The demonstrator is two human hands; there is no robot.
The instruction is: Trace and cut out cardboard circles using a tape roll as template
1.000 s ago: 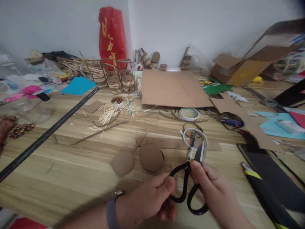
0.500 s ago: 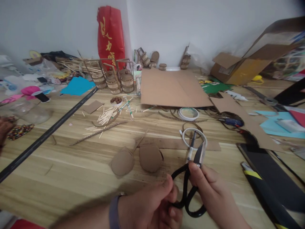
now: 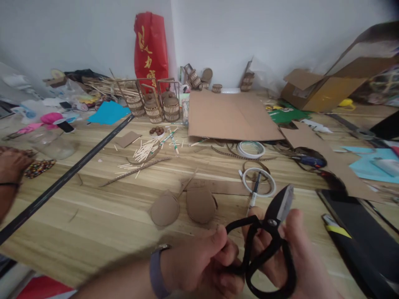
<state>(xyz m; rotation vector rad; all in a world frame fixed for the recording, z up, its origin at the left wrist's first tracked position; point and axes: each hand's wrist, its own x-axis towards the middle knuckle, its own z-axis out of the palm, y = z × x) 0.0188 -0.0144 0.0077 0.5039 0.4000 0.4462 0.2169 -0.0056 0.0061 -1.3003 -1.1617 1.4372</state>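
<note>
Black-handled scissors (image 3: 272, 224) point up and away, with blades close together. My left hand (image 3: 215, 257), with a grey band on its wrist, is closed round the left handle loop. Behind the scissors is my right hand (image 3: 299, 253), thumb raised off them and fingers spread behind the handles; part of it is hidden. Just beyond lies a pen (image 3: 254, 189) across a white tape ring (image 3: 274, 185). Two rounded cardboard pieces (image 3: 164, 208) (image 3: 201, 204) lie to the left, near a cardboard strip (image 3: 230, 187).
A large cardboard sheet (image 3: 230, 116) lies at the back, beside small lidded baskets (image 3: 171, 107) and loose sticks (image 3: 146, 149). At right are a utility knife (image 3: 338, 228) and a black slab (image 3: 358, 224). Another person's hand (image 3: 12, 166) rests by beads (image 3: 39, 168) at left.
The scissors have turned and shifted right, closer to me. My right thumb and fingers have let go of the pivot, and the hand has moved behind the scissors. My left hand keeps its hold.
</note>
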